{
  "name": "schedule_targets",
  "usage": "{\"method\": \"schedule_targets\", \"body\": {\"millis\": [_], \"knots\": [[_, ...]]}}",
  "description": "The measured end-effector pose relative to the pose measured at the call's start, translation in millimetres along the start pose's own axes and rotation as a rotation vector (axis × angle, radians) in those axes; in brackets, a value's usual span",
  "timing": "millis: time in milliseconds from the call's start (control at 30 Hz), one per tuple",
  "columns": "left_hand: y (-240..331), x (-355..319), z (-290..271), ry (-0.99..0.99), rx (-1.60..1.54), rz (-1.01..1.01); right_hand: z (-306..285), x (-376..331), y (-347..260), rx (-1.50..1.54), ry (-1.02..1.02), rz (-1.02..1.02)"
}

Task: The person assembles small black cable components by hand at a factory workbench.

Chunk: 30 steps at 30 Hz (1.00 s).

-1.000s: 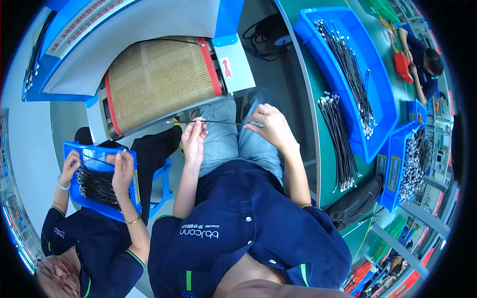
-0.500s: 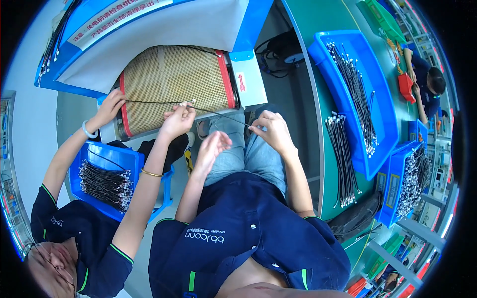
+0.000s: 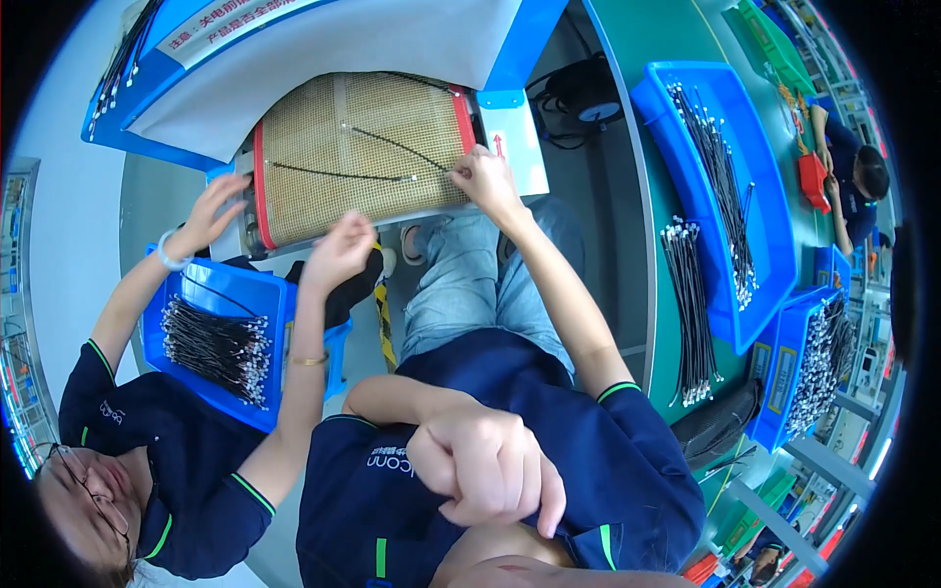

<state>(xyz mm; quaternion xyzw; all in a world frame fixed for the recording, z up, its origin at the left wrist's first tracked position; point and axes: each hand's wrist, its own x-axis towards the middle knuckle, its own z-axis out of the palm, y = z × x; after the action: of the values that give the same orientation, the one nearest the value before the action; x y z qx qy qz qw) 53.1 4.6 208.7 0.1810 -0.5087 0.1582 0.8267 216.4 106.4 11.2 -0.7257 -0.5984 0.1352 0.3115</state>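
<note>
The thin black cable point(image 3: 338, 174) lies flat on the tan mesh belt point(image 3: 323, 196) of the blue machine point(image 3: 196, 59), and its long way runs across, left to right, from the red edge strip toward my right hand point(image 3: 485, 178). I cannot be sure if its end touches my fingertips. A second thin black cable point(image 3: 392, 147) lies slanted just above it.

My right hand is reached far out, fingers pinched together at the right end of the cable. It looks closed on that end, but the grip is too small for me to tell for sure.

My left hand point(image 3: 485, 465) is pulled back close to my chest, curled into a loose fist, and I see nothing in it. So the right hand is much nearer to the cable.

On my left a co-worker reaches in too. One of their hands point(image 3: 211, 211) is spread open at the left edge of the belt, and the other point(image 3: 338, 253) hangs just below the belt. A blue plastic bin of black cables point(image 3: 221, 343) sits on their lap, well apart from my hands.
</note>
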Motion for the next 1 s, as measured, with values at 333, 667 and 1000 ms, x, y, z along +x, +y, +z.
{"method": "schedule_targets", "body": {"millis": [333, 667, 1000], "knots": [[-9, 12, 36, 0.159, 0.065, 0.266, 29, 16, 7, -0.090, 0.019, 0.026], [-1, -5, 22, 0.079, 0.182, 0.158, 3, 0, 0, -0.040, 0.117, 0.001], [-10, -6, -15, -0.009, 0.002, 0.007, -158, -144, -32, -0.129, 0.241, 0.291]]}}
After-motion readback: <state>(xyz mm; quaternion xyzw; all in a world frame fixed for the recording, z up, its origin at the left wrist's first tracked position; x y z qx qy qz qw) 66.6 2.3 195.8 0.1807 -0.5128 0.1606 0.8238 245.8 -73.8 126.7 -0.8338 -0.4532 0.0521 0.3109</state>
